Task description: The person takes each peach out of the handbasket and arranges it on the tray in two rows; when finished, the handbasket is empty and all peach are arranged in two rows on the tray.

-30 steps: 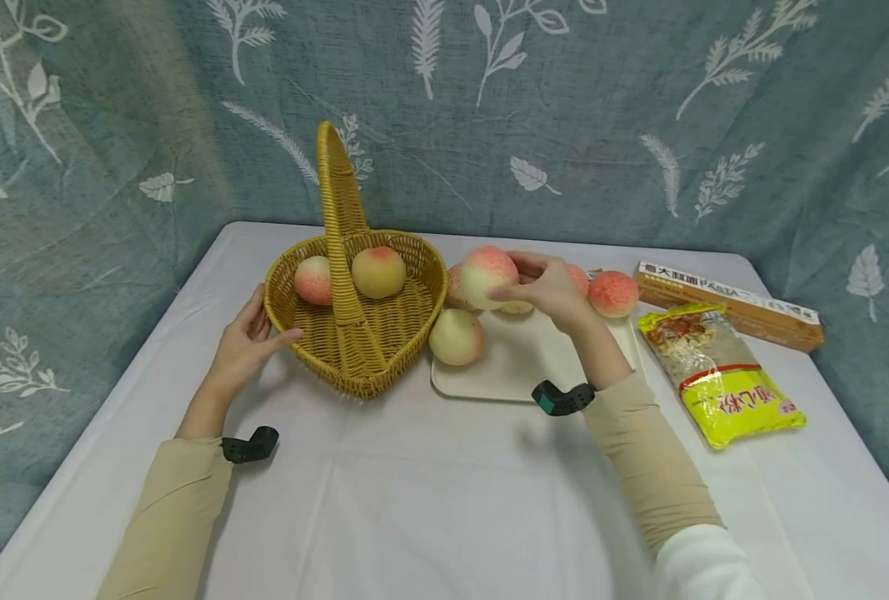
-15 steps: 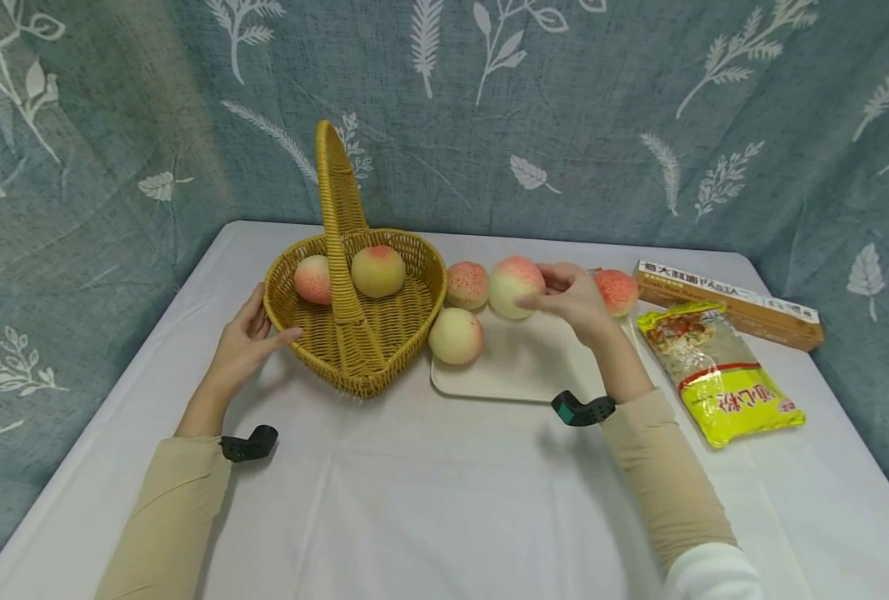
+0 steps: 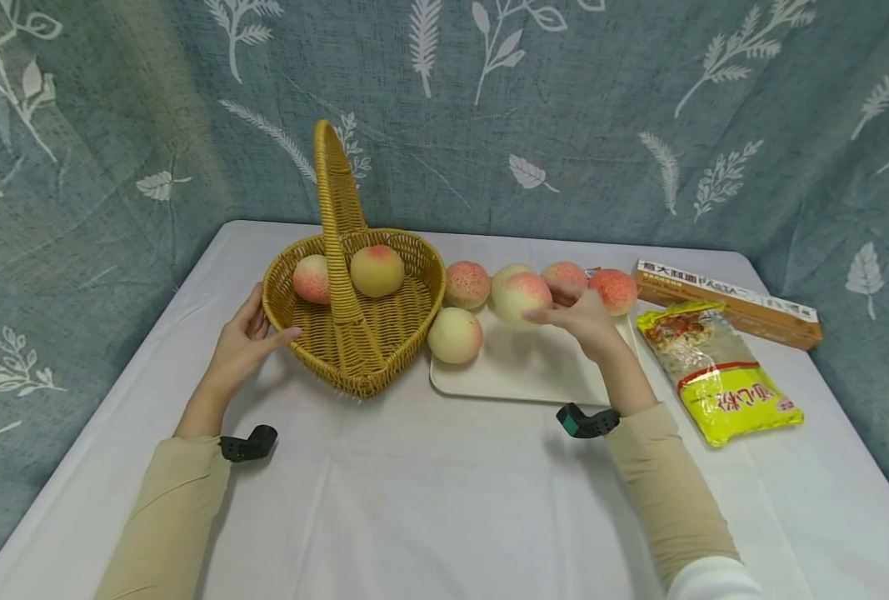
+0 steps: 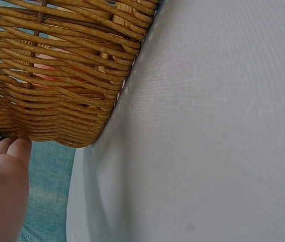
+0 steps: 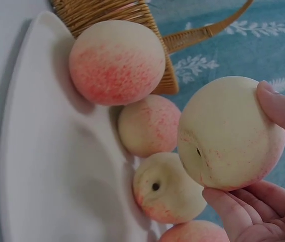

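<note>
the right hand [image 3: 581,319] had fingers + thumb curled round one peach [image 3: 521,297], gripping it by the sides w/ the fingertips so it sat clear of the tray [image 3: 534,375], just above the back part of it. in the right wrist view that same peach [image 5: 230,133] showed its pale underside + stem dimple, fingers [image 5: 278,108] on the far side and more fingertips below, so the hold looked like a light pinch grip, prob. bc the fruit is round and would roll out of a flat palm.

the left hand [image 3: 243,342] was relaxed, fingers mostly straight, thumb pointing at the wicker basket [image 3: 354,321] and touching its left wall. in the left wrist view the fingertips [image 4: 12,148] lay against the weave [image 4: 56,96] near the base, gripping nothing. judged as a steadying hand, since a light basket w/ a tall handle could slide on the tablecloth [image 3: 414,500].

two peaches lay inside the basket, one each side of the handle [image 3: 335,217]. four more sat on or by the tray: one at its front-left corner [image 3: 455,335], three in a row along the back edge, close together, likely resting against each other so they didn't roll.

to the right, well apart from the fruit: a yellow noodle packet [image 3: 717,375] and a long pasta box [image 3: 725,304] behind it.
</note>
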Demonstrator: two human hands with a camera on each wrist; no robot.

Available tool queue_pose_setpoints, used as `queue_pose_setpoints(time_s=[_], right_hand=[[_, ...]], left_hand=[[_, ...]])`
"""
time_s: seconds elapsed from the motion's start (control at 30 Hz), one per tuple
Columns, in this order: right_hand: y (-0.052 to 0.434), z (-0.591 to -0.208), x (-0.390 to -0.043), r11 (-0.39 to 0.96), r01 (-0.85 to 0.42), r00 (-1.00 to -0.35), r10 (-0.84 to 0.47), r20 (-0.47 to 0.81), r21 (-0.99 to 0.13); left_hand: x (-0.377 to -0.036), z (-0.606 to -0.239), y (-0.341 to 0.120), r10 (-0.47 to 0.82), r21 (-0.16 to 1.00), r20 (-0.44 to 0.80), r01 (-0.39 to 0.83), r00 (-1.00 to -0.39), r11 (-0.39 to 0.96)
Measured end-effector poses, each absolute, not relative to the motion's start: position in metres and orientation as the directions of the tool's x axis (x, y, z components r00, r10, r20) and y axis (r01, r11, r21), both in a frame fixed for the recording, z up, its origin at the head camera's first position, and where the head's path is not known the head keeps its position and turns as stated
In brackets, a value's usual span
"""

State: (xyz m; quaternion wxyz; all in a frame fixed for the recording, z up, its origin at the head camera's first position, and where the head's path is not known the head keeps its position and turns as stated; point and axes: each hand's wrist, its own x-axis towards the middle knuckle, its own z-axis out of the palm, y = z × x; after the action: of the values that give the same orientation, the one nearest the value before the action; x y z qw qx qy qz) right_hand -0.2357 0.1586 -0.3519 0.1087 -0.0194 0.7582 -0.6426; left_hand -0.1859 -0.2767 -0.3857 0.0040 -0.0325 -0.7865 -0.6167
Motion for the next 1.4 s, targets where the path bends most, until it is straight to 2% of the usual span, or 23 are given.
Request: queue_pose_setpoints(time_s=[0.27,0.53,0.73,1.03,1.23,1.4], right_hand=[[0.162,-0.364,-0.232,0.255,0.121,-0.975,-0.148,-0.163,-0.959],[0.160,-0.378,-0.233,0.355,0.058,-0.978,-0.168,-0.125,-0.933],[0.156,-0.386,-0.234,0.400,0.060,-0.976,-0.168,-0.138,-0.915],[0.152,-0.391,-0.235,0.385,0.074,-0.976,-0.162,-0.146,-0.920],[0.149,-0.394,-0.234,0.321,0.085,-0.976,-0.166,-0.144,-0.943],[0.146,-0.397,-0.233,0.283,0.083,-0.971,-0.194,-0.142,-0.955]], left_hand=[[-0.184,-0.383,-0.276,0.046,0.971,0.041,0.051,-0.998,0.232],[-0.184,-0.385,-0.277,0.032,0.969,0.060,0.065,-0.998,0.239],[-0.184,-0.384,-0.277,0.042,0.967,0.053,0.062,-0.998,0.249],[-0.185,-0.386,-0.275,0.033,0.967,0.064,0.070,-0.997,0.244],[-0.184,-0.386,-0.275,0.045,0.970,0.072,0.080,-0.996,0.231],[-0.192,-0.399,-0.283,0.044,0.970,0.095,0.103,-0.994,0.221]])
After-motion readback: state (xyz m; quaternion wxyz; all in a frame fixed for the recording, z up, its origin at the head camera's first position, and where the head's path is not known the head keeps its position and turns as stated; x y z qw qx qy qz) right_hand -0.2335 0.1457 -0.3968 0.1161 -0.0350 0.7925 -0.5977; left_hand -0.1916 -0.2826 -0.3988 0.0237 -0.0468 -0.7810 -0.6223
